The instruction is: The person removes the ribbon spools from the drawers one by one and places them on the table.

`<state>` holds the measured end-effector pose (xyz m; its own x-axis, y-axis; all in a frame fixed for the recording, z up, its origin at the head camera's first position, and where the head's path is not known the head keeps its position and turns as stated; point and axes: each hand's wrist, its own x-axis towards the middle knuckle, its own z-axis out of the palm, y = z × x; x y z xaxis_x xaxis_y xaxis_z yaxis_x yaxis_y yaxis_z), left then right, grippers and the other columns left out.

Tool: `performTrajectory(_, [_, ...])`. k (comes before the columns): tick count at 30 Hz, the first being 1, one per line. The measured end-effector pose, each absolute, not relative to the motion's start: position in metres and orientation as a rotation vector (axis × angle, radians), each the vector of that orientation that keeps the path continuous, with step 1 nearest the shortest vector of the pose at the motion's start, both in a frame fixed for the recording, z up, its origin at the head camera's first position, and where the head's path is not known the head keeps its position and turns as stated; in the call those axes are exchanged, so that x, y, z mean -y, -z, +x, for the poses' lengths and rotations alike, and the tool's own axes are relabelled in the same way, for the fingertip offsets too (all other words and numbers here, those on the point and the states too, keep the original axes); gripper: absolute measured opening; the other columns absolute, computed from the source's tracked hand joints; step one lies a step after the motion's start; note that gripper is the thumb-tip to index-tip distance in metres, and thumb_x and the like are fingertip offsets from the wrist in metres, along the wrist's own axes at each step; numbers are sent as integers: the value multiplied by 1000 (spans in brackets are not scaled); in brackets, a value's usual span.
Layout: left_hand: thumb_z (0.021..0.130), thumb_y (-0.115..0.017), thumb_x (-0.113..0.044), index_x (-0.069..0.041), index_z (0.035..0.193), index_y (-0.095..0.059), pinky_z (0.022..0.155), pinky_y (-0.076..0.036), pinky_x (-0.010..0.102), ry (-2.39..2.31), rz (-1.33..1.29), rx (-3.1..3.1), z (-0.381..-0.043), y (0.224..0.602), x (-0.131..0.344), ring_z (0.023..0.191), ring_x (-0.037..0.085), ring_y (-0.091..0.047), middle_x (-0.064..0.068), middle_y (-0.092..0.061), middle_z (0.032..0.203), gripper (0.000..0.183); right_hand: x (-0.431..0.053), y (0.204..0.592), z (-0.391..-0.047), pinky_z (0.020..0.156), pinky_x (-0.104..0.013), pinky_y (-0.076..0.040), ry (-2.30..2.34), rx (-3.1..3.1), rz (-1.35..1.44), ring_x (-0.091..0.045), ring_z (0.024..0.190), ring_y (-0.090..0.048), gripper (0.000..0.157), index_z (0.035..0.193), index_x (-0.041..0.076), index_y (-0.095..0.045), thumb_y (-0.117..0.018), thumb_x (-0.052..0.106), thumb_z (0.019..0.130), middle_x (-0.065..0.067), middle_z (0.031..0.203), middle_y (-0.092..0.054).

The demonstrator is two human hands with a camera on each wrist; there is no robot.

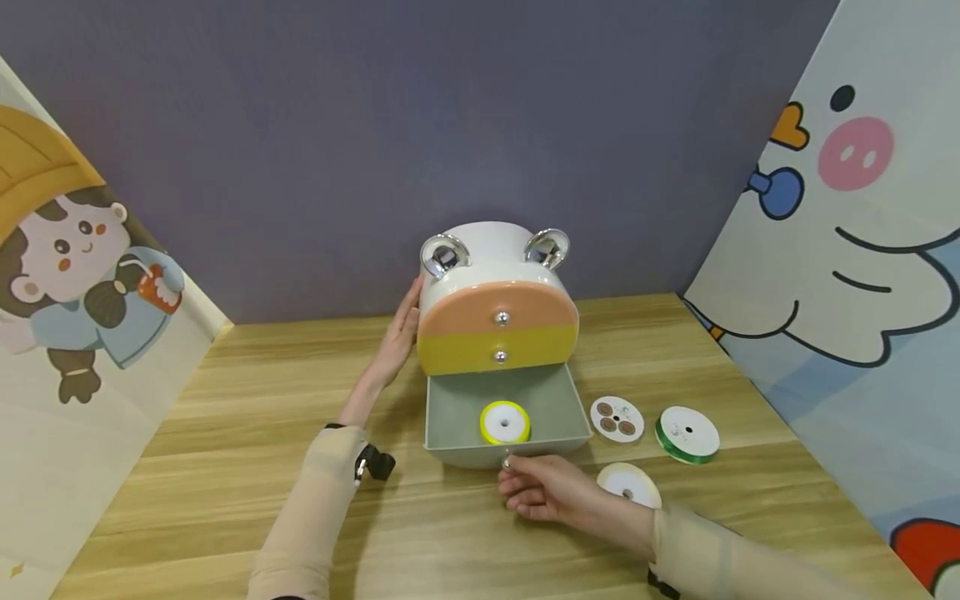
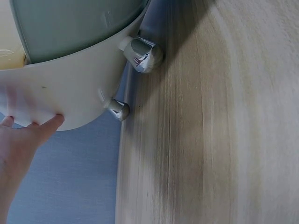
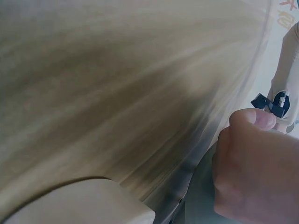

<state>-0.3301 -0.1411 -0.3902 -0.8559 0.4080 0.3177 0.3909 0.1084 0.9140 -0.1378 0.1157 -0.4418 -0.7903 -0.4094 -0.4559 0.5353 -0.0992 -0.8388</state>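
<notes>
A small white drawer cabinet (image 1: pixel 491 242) with silver ears stands against the back wall. Its grey bottom drawer (image 1: pixel 457 396) is pulled out, and a yellow-edged ribbon spool (image 1: pixel 504 422) lies inside. My right hand (image 1: pixel 551 496) pinches the drawer's silver knob (image 1: pixel 507 462) between thumb and finger. Against the cabinet's left side rests my left hand (image 1: pixel 393 346), fingers extended. The left wrist view has those fingertips on the white casing (image 2: pixel 60 93), beside two silver feet (image 2: pixel 144 55). Above the grey drawer, the orange drawer (image 1: pixel 465 310) and yellow drawer (image 1: pixel 457 354) are closed.
Right of the drawer lie a white spool with brown circles (image 1: pixel 617 419) and a green ribbon spool (image 1: pixel 687 435). A cream spool (image 1: pixel 630 485) sits close behind the right forearm, partly covered. The wooden table (image 1: pixel 225 467) meets a dark back wall (image 1: pixel 322 167) and printed side panels.
</notes>
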Motion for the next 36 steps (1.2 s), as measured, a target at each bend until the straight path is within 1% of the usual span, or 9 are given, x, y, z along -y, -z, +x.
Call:
performTrajectory(3, [110, -24, -21, -24, 161, -12, 119, -26, 62, -1920, 832, -2312, -329, 391, 142, 156, 30, -5, 5, 0, 170, 52, -116, 445, -135, 63, -14, -54, 1944, -1552, 140, 0, 65, -65, 35, 108, -1, -66, -54, 31, 101, 7, 80, -72])
performTrajectory(11, [110, -24, -21, -25, 161, -12, 121, -22, 61, -1914, 826, -2321, -328, 393, 144, 157, 29, -4, 3, 0, 170, 52, -116, 447, -130, 63, -13, -54, 1935, -1540, 117, 1, 65, -65, 32, 105, 1, -67, -54, 30, 101, 8, 80, -72])
performTrajectory(16, [110, -24, -22, -24, 161, -12, 120, -24, 62, -1926, 829, -2314, -327, 393, 144, 156, 30, -4, 5, 0, 170, 52, -118, 444, -130, 64, -15, -55, 1842, -1552, 77, -1, 68, -66, 40, 108, -1, -66, -54, 36, 101, 6, 82, -71])
performTrajectory(20, [110, -25, -22, -23, 161, -12, 119, -24, 63, -1922, 831, -2323, -327, 393, 144, 156, 31, -4, 6, -1, 170, 52, -129, 427, -132, 69, -17, -57, 1686, -1536, -130, -3, 75, -67, 42, 115, -6, -63, -51, 32, 103, 5, 89, -72])
performTrajectory(24, [110, -26, -22, -21, 161, -12, 118, -25, 63, -1926, 843, -2322, -328, 392, 144, 156, 32, -5, 7, -2, 170, 53, -142, 395, -145, 78, -20, -58, 1582, -1598, -396, -5, 86, -68, 41, 125, -9, -58, -53, 25, 103, -1, 102, -72])
performTrajectory(27, [110, -26, -22, -20, 161, -12, 119, -24, 64, -1929, 846, -2322, -328, 391, 144, 156, 32, -4, 7, -2, 170, 53, -148, 371, -160, 86, -26, -59, 1532, -1771, -566, -12, 94, -69, 40, 129, -7, -57, -54, 24, 103, -13, 112, -70])
performTrajectory(29, [110, -26, -23, -21, 161, -12, 118, -25, 64, -1931, 840, -2315, -329, 391, 144, 156, 31, -3, 6, -1, 170, 53, -149, 362, -171, 88, -28, -59, 1452, -1972, -702, -16, 99, -69, 38, 128, -3, -59, -56, 25, 102, -16, 116, -70])
performTrajectory(33, [110, -26, -25, -21, 161, -12, 117, -27, 64, -1941, 834, -2293, -329, 391, 143, 156, 32, -4, 7, 0, 170, 53, -149, 358, -190, 95, -35, -57, 1155, -2377, -958, -24, 113, -66, 35, 129, 5, -60, -60, 24, 100, -14, 123, -69])
performTrajectory(36, [110, -26, -24, -22, 161, -11, 117, -28, 64, -1943, 835, -2275, -329, 391, 142, 156, 33, -4, 8, 2, 170, 53, -147, 362, -200, 102, -42, -53, 880, -2574, -1067, -28, 125, -61, 45, 136, 3, -56, -66, 23, 96, -13, 133, -64])
